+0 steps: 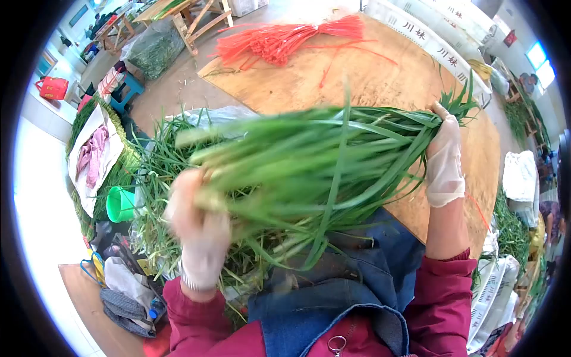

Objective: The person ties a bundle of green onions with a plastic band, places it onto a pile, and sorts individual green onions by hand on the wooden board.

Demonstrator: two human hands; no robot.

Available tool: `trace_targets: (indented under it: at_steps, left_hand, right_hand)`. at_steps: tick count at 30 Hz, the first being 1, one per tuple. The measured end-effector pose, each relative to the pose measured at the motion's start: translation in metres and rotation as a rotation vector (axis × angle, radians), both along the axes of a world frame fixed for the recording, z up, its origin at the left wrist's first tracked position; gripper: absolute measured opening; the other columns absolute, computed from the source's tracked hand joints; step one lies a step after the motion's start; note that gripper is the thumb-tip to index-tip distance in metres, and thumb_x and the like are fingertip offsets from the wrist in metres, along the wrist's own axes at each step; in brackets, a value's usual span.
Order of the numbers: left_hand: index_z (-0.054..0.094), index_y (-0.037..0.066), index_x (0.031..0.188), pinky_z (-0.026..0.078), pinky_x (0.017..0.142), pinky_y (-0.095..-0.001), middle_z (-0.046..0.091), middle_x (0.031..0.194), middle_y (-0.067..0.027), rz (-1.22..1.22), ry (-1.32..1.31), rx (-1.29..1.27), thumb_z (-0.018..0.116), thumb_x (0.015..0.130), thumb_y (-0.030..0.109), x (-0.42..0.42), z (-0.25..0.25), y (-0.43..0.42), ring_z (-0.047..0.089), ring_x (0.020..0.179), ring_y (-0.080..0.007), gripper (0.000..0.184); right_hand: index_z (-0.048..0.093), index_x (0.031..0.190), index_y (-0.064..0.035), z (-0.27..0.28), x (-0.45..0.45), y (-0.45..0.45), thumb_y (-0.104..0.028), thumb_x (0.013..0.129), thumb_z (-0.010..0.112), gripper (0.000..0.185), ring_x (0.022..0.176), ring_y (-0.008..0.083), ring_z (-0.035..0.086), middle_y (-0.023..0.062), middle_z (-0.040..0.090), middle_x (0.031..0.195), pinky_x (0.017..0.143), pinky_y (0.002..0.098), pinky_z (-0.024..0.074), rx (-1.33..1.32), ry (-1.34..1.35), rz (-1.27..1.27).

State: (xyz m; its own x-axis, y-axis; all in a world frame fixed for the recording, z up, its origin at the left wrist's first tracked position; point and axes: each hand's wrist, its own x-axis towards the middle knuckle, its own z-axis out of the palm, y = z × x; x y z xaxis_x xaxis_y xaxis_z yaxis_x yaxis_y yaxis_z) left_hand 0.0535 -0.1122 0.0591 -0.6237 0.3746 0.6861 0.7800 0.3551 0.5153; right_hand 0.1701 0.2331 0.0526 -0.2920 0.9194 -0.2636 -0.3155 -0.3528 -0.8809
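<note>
A long bunch of garlic chives point(309, 154) stretches sideways above my lap, its left part blurred by motion. My right hand point(445, 156), in a thin whitish glove, is closed around the narrow leafy end at the right. At the pale stem end, my gloved left hand point(199, 223) touches or lies just beside the bunch; its fingers are too smeared to tell how they are held. Below and left of the bunch is a heap of loose green leaves and stalks point(157, 220), partly hidden by the chives.
A wooden board point(476, 149) lies ahead, with red plastic ties point(279, 41) on its far part. White crates point(416, 33) stand at the back right. A green cup point(120, 204) sits at the left, near a blue stool point(126, 92).
</note>
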Motion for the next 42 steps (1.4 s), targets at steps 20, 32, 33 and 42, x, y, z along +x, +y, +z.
trace_targets:
  at_steps: [20,32,33,42]
  left_hand:
    - [0.059,0.0,0.094,0.045,0.068,-0.0347,0.058,0.09,-0.0136,0.505,0.235,-0.869,0.067,0.076,0.017,-0.049,-0.047,-0.127,0.055,0.08,-0.0259,0.027]
    - [0.062,0.002,0.092,0.036,0.038,-0.026,0.061,0.063,-0.0068,-0.266,-0.579,-0.198,0.053,0.09,0.015,0.038,-0.097,0.009,0.051,0.046,-0.0125,0.017]
    - [0.059,0.001,0.081,0.036,0.04,-0.0286,0.054,0.054,-0.0099,-0.157,-0.508,-0.259,0.052,0.089,0.009,0.021,-0.085,-0.013,0.049,0.045,-0.016,0.014]
    - [0.056,0.0,0.111,0.042,0.084,-0.0416,0.058,0.103,-0.0185,0.088,-0.147,-0.628,0.064,0.079,0.017,0.019,-0.061,-0.073,0.054,0.098,-0.0342,0.037]
  right_hand:
    - [0.054,0.091,0.0037,-0.058,0.017,0.046,-0.019,0.088,0.044,0.024,0.067,0.0288,0.06,0.0153,0.062,0.08,0.066,0.0383,0.0509,-0.154,-0.004,-0.034]
    - [0.053,0.092,0.0048,-0.086,0.027,0.068,-0.014,0.083,0.053,0.021,0.069,0.0256,0.059,0.0139,0.06,0.085,0.064,0.0357,0.0488,-0.157,0.056,-0.094]
    - [0.052,0.095,0.0057,-0.09,0.027,0.07,-0.013,0.083,0.053,0.022,0.071,0.0262,0.059,0.0147,0.059,0.087,0.066,0.0362,0.0491,-0.164,0.057,-0.12]
    - [0.051,0.101,0.0069,-0.104,0.027,0.086,-0.01,0.082,0.053,0.025,0.075,0.0271,0.06,0.0159,0.059,0.091,0.069,0.0364,0.0499,-0.143,0.026,-0.124]
